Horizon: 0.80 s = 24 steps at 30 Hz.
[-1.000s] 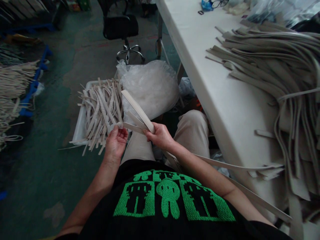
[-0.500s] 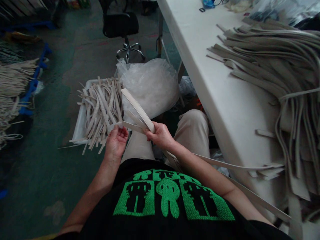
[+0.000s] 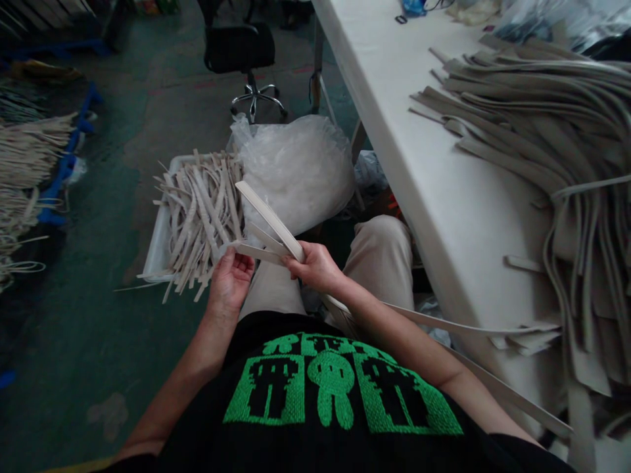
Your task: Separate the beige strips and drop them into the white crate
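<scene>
My right hand (image 3: 315,266) is closed around several long beige straps (image 3: 271,217), whose ends fan out up and to the left above my lap. One flatter strap (image 3: 261,253) reaches left to my left hand (image 3: 231,276). The left thumb and fingertips pinch a small, whitish see-through plastic piece (image 3: 227,249) at that strap's tip; its exact shape is hard to make out. Behind my left hand, a white bin (image 3: 156,246) is heaped with loose beige strips (image 3: 202,217). Long straps trail from under my right forearm towards the table.
A big clear plastic bag (image 3: 300,171) with whitish contents sits beyond my hands. To the right, a white table (image 3: 394,131) bears a large pile of grey-beige straps (image 3: 532,112). A black swivel chair (image 3: 239,49) stands ahead; blue pallets (image 3: 64,177) with bundles lie left.
The straps in my right hand have shifted slightly left and their upper ends have dipped. The flat strap's tip is a little nearer my left fingers. Both hands keep their grip.
</scene>
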Each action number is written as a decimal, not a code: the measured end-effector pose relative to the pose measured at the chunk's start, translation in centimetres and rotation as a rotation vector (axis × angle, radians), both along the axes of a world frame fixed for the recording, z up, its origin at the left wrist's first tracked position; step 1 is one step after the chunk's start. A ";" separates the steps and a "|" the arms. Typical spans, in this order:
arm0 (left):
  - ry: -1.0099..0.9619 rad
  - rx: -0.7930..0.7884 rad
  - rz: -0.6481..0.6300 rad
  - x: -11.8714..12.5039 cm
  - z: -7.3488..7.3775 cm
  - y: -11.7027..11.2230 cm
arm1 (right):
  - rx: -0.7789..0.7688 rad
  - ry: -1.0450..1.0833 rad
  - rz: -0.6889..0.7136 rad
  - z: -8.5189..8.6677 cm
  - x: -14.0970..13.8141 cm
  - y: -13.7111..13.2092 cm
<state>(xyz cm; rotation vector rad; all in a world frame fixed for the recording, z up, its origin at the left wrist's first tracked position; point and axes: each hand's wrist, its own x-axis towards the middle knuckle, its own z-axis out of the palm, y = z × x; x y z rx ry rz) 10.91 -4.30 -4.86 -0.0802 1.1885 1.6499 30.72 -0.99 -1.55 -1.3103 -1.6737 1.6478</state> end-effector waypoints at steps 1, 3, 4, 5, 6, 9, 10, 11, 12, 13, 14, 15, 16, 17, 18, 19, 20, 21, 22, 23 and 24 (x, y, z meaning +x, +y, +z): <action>0.001 0.002 -0.010 0.1 0.0 0.0 | -0.002 -0.001 0.001 0.0 0.0 0.0; 0.002 -0.001 -0.031 0.2 0.0 -0.1 | 0.001 -0.012 0.002 0.0 -0.1 0.0; 0.006 -0.007 -0.040 0.3 -0.1 -0.1 | 0.008 -0.021 0.000 0.0 -0.1 0.0; 0.010 -0.014 -0.047 0.3 -0.1 -0.1 | 0.020 -0.030 -0.004 0.0 -0.1 0.0; 0.016 -0.022 -0.049 0.4 -0.1 -0.2 | 0.036 -0.040 -0.007 0.1 -0.1 0.0; 0.025 -0.022 -0.037 0.1 0.0 -0.5 | 0.071 -0.067 -0.009 0.1 -0.1 0.0; 0.025 -0.017 -0.029 0.0 0.1 -0.6 | 0.071 -0.067 -0.011 0.1 -0.1 0.0; 0.025 -0.014 -0.020 -0.1 0.1 -0.7 | 0.067 -0.060 -0.015 0.2 -0.1 0.0; 0.022 -0.015 -0.012 -0.3 0.2 -0.8 | 0.062 -0.051 -0.025 0.2 -0.1 0.0; 0.017 -0.019 -0.005 -0.4 0.3 -0.8 | 0.059 -0.041 -0.037 0.2 -0.1 -0.1; 0.011 -0.025 0.003 -0.5 0.4 -0.9 | 0.061 -0.032 -0.046 0.2 -0.1 -0.1; 0.004 -0.030 0.009 -0.5 0.5 -0.9 | 0.068 -0.026 -0.052 0.1 -0.1 -0.2; -0.001 -0.032 0.014 -0.5 0.7 -0.9 | 0.080 -0.023 -0.052 0.0 -0.2 -0.2; -0.004 -0.032 0.016 -0.5 0.7 -0.8 | 0.095 -0.023 -0.048 -0.1 -0.2 -0.3; -0.006 -0.030 0.016 -0.4 0.8 -0.8 | 0.110 -0.023 -0.043 -0.2 -0.3 -0.3; -0.008 -0.029 0.013 -0.4 0.9 -0.8 | 0.124 -0.026 -0.038 -0.3 -0.3 -0.4; -0.008 -0.029 0.008 -0.3 0.9 -0.7 | 0.134 -0.028 -0.037 -0.4 -0.4 -0.4; -0.009 -0.031 0.003 -0.2 0.9 -0.7 | 0.137 -0.029 -0.037 -0.5 -0.4 -0.4; -0.010 -0.035 0.000 -0.1 0.9 -0.6 | 0.132 -0.029 -0.036 -0.5 -0.4 -0.4; -0.011 -0.040 0.000 0.0 0.9 -0.6 | 0.122 -0.026 -0.036 -0.4 -0.4 -0.3; -0.013 -0.045 0.001 0.1 1.0 -0.5 | 0.109 -0.024 -0.036 -0.3 -0.3 -0.3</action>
